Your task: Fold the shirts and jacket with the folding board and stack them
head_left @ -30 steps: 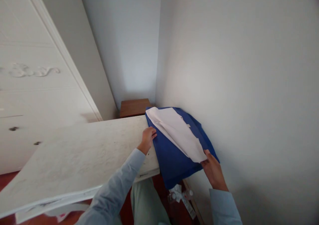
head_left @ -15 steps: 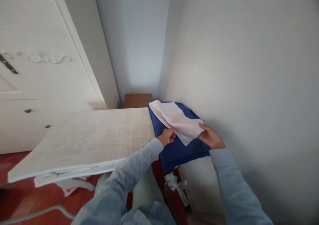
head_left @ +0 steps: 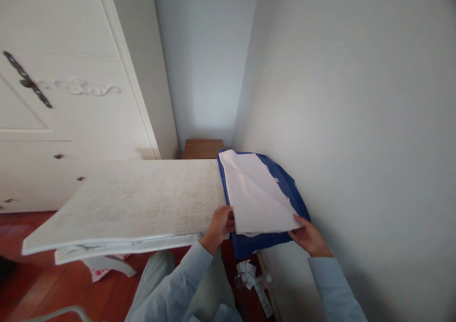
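A pale pink folded cloth (head_left: 260, 198) lies spread over a dark blue cloth (head_left: 245, 250). At the pink cloth's left edge, close to the near corner, my left hand (head_left: 221, 226) is closed with its fingertips on the fabric. My right hand (head_left: 309, 236) pinches the near right corner, thumb on top and fingers below. A small pale tag or patch shows at the pink cloth's right edge. Blue fabric sticks out around the far, right and near sides.
To the left stretches a white patterned tabletop (head_left: 153, 203), with a white wardrobe (head_left: 85, 132) behind it. The grey wall (head_left: 349, 122) rises close on the right. A brown wooden surface (head_left: 203, 148) stands in the corner. Below lie crumpled white papers (head_left: 246, 270).
The pink cloth has been opened out toward me and now lies flatter. Both hands have come nearer, the left also shifting leftward to the cloth's edge. The view has shifted slightly.
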Action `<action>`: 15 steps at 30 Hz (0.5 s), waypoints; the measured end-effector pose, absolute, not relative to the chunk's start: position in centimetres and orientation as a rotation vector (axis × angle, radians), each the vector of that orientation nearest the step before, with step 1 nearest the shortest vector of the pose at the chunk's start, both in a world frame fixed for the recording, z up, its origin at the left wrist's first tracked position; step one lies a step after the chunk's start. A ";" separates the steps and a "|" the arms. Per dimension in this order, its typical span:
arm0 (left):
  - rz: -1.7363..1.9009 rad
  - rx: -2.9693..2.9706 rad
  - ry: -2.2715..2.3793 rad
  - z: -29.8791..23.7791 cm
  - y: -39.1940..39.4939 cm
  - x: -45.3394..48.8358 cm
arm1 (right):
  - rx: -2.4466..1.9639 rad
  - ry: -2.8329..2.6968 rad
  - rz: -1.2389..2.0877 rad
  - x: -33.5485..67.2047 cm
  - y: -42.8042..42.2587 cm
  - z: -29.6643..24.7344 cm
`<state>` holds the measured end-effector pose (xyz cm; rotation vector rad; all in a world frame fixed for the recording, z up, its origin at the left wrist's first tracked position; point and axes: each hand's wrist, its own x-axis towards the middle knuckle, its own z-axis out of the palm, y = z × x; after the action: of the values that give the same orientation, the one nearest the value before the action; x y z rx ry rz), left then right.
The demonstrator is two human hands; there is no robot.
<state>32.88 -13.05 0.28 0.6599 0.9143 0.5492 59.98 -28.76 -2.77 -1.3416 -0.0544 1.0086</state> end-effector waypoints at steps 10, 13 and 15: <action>0.560 0.761 0.822 -2.1 -15.9 31.8 | -1.306 -0.031 0.965 59.2 -28.9 0.5; 0.569 0.757 0.852 -3.4 -16.7 31.1 | -1.384 -0.031 0.954 59.4 -28.9 0.3; 0.529 0.762 0.907 -4.5 -17.3 30.6 | -1.449 -0.034 0.969 59.4 -29.1 -0.3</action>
<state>30.64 -17.27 -4.45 0.7622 0.9071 0.5291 59.39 -29.14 -0.27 -1.4494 -0.0340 0.9688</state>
